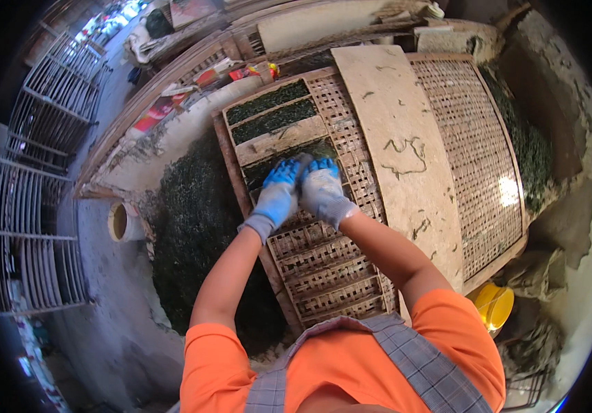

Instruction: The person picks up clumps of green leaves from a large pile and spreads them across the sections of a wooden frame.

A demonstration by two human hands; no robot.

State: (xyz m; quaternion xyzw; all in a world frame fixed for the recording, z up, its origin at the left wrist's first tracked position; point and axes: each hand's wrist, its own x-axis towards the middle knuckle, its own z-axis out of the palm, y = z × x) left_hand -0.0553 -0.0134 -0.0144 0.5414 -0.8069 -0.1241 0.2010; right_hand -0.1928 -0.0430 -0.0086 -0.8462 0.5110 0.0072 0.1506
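Head view: your gloved left hand (276,189) and right hand (323,186) side by side on the dark green strip (261,171).
Strip lies under and just past your fingertips, long axis left-right across the slatted frame (323,299), right end angled away. Neither hand clearly nearer. Can't tell if your fingers grip anything.

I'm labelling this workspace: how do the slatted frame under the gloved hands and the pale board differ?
The slatted frame is divided by crossbars; the pale board is one plain sheet. Parts of the frame hold packed dark green strands; the board carries only scattered ones. The left hand and right hand are over the frame; neither touches the board. Frame and board both lie over woven lattice.
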